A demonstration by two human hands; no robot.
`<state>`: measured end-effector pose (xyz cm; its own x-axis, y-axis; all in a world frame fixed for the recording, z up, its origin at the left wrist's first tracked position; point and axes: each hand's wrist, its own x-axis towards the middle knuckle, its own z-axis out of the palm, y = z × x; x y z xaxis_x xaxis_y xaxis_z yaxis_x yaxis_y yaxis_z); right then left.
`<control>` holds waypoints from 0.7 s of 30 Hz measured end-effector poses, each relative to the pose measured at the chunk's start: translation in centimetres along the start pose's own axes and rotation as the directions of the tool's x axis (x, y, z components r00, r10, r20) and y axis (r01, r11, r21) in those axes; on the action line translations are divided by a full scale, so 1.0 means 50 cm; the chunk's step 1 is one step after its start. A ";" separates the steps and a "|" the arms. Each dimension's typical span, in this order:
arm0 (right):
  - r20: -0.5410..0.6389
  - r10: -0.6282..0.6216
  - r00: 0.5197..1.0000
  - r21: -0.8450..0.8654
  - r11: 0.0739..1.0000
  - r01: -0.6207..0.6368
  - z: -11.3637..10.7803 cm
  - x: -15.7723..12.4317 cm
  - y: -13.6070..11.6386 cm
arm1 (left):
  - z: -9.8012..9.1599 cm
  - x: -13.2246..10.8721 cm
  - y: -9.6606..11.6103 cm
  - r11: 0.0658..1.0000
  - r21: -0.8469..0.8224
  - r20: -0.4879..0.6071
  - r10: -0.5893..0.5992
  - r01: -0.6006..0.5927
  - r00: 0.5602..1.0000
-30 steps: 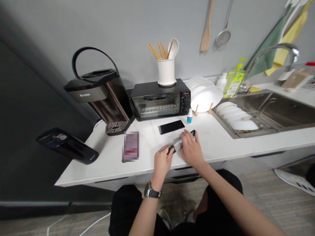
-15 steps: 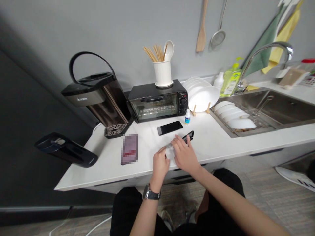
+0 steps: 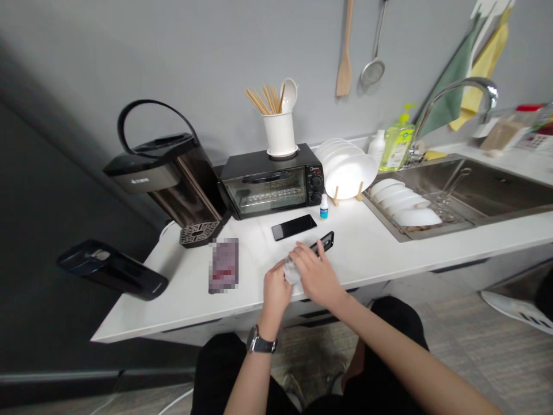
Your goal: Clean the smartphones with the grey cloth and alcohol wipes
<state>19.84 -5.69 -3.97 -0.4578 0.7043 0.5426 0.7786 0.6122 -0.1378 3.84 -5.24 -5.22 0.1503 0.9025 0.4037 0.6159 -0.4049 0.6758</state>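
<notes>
My left hand [image 3: 276,290] and my right hand [image 3: 315,275] meet near the counter's front edge, both pinching a small crumpled white wipe [image 3: 292,270] held between them. Just beyond my right fingers a black phone [image 3: 325,241] lies tilted on the white counter [image 3: 371,245]. A second black phone [image 3: 294,226] lies flat farther back, in front of the toaster oven [image 3: 272,181]. A small white dropper bottle [image 3: 324,207] stands beside it. A wristwatch sits on my left wrist.
A black water boiler [image 3: 166,173] stands at the back left, a blurred dark card [image 3: 223,266] lies left of my hands. White plates in a rack [image 3: 349,173], a sink [image 3: 466,193] with bowls, a soap bottle [image 3: 395,144] and a tap fill the right side.
My hands have come off the tilted black phone and drawn toward the counter's front edge, gathering the white wipe between them. The view has shifted slightly.
</notes>
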 end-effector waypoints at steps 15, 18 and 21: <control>0.019 0.598 0.801 0.519 0.679 -0.519 -0.017 -0.040 0.228 | -0.065 0.089 0.054 0.948 -0.313 -0.337 -0.168 0.058 0.927; 0.018 0.690 0.723 0.598 0.573 -0.561 -0.024 -0.038 0.237 | -0.066 0.110 0.081 0.929 -0.368 -0.335 -0.164 0.032 0.928; 0.048 0.738 0.673 0.639 0.496 -0.588 -0.037 -0.031 0.243 | -0.065 0.125 0.108 0.925 -0.379 -0.300 -0.137 0.014 0.944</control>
<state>30.79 -0.01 -4.93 0.2458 0.9430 0.2243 0.3808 0.1189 -0.9170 5.59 -2.25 2.96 -0.1748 0.8633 0.4735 0.2786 -0.4179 0.8647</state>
